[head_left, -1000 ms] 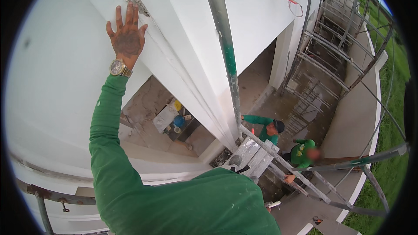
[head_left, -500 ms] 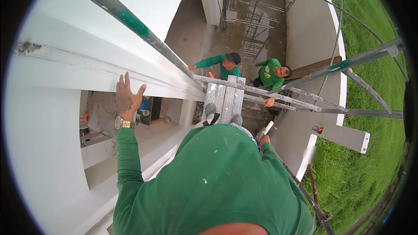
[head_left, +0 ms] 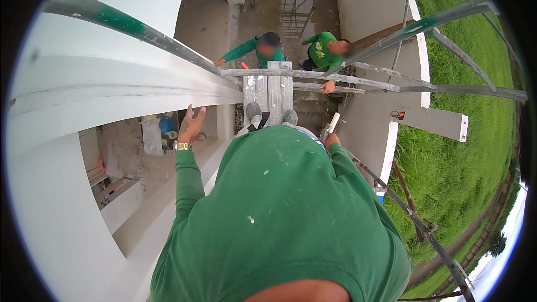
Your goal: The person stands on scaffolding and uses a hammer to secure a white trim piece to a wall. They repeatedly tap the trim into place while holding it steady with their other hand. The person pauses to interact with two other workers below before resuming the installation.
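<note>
My left hand (head_left: pixel 193 125), with a metal-banded watch (head_left: pixel 183 146) on its wrist, is raised by the lower edge of the white wall ledge (head_left: pixel 140 96). Its fingers are stretched out and the thumb stands apart; nothing is held. I cannot tell whether the fingertips touch the ledge. Down at my right side, my right hand (head_left: pixel 333 140) is closed around a narrow tool with a white bar (head_left: pixel 334 122) and a grey part. Its exact kind is not clear. My feet stand on a grey metal scaffold plank (head_left: pixel 281 86) splashed with white.
Scaffold tubes (head_left: pixel 313 75) cross in front of me, and another tube (head_left: pixel 134 31) slants along the white wall. Below, a person in dark green (head_left: pixel 269 56) and a person in bright green (head_left: pixel 321 49) stand near the plank's far end. Grass (head_left: pixel 470 184) lies beyond the right wall.
My left hand has come down off the white wall face toward the ledge's lower edge. The view has shifted, and my right hand still holds the tool at my side.
</note>
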`<act>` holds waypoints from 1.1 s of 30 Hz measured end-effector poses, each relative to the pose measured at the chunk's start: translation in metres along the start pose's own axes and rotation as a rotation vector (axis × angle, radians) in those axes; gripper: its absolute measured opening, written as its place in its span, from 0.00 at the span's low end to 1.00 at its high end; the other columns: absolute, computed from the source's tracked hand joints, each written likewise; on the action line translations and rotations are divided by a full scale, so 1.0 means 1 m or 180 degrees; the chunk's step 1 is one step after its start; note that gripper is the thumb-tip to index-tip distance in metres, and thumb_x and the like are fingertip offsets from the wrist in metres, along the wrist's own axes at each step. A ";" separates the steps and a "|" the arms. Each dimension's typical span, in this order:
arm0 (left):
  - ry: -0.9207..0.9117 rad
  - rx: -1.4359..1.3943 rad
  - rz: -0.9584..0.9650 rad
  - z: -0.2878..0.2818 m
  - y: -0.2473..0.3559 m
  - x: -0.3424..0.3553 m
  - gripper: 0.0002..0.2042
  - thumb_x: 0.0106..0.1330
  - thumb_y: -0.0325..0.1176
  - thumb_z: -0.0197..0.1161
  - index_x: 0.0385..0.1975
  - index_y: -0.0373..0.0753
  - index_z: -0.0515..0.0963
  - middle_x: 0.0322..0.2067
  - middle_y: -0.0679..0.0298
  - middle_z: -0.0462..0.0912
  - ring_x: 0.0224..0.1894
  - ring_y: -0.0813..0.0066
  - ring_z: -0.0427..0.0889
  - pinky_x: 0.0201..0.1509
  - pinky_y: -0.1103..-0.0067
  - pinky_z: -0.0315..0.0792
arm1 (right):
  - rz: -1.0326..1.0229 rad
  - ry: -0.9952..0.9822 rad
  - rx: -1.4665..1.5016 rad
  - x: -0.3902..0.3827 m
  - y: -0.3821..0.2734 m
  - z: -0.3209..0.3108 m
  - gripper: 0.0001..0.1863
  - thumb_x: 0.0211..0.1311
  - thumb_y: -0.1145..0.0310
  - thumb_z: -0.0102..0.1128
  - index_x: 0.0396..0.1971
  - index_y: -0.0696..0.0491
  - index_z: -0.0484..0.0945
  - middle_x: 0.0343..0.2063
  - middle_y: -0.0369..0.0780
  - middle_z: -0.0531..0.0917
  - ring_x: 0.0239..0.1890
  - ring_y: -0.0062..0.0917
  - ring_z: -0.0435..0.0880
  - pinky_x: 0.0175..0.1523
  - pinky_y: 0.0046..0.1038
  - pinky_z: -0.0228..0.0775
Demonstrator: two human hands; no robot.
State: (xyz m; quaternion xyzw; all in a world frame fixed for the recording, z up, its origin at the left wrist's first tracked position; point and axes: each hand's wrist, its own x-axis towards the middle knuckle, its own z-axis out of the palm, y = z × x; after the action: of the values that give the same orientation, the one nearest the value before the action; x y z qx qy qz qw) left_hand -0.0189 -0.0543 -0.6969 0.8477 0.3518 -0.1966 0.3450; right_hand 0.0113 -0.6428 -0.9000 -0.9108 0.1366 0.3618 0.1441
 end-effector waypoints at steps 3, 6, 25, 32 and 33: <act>0.0395 -0.0466 0.0275 -0.025 0.022 0.013 0.48 0.67 0.65 0.59 0.76 0.34 0.51 0.66 0.42 0.71 0.68 0.52 0.71 0.68 0.65 0.67 | 0.0090 0.0067 0.0158 -0.006 0.007 0.006 0.15 0.61 0.71 0.59 0.47 0.60 0.81 0.43 0.56 0.85 0.50 0.49 0.84 0.53 0.46 0.78; 0.0743 -0.1989 0.0712 -0.068 0.072 0.017 0.49 0.68 0.61 0.62 0.77 0.36 0.47 0.72 0.44 0.61 0.73 0.51 0.63 0.72 0.58 0.62 | 0.0087 0.0129 0.0219 -0.001 0.023 0.020 0.15 0.61 0.71 0.59 0.46 0.61 0.81 0.43 0.56 0.85 0.50 0.50 0.84 0.53 0.46 0.78; 0.2125 -0.2473 0.1368 -0.137 0.188 0.037 0.44 0.69 0.54 0.64 0.70 0.23 0.54 0.66 0.41 0.67 0.71 0.54 0.65 0.72 0.66 0.61 | 0.0276 0.0220 0.0686 -0.018 0.053 0.045 0.13 0.64 0.70 0.56 0.44 0.61 0.82 0.42 0.56 0.85 0.50 0.50 0.84 0.52 0.46 0.77; -0.2630 -0.5118 0.1566 -0.111 0.376 -0.195 0.39 0.77 0.60 0.32 0.73 0.28 0.54 0.72 0.40 0.58 0.75 0.39 0.53 0.80 0.58 0.47 | 0.0289 0.0127 0.0642 -0.014 0.066 0.058 0.15 0.63 0.71 0.57 0.47 0.60 0.81 0.42 0.57 0.85 0.49 0.49 0.85 0.51 0.46 0.77; -0.2900 -0.5230 0.1496 -0.111 0.388 -0.210 0.39 0.77 0.61 0.32 0.73 0.28 0.54 0.72 0.40 0.58 0.75 0.39 0.53 0.80 0.58 0.47 | 0.0332 0.0150 0.0663 -0.012 0.067 0.059 0.15 0.63 0.71 0.57 0.47 0.60 0.81 0.42 0.56 0.85 0.49 0.49 0.85 0.51 0.46 0.77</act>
State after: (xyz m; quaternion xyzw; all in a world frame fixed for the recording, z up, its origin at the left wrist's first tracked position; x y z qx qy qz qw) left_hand 0.1337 -0.2704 -0.3268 0.2334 0.0335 -0.1252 0.9637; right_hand -0.0574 -0.6813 -0.9441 -0.8908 0.2240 0.3312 0.2156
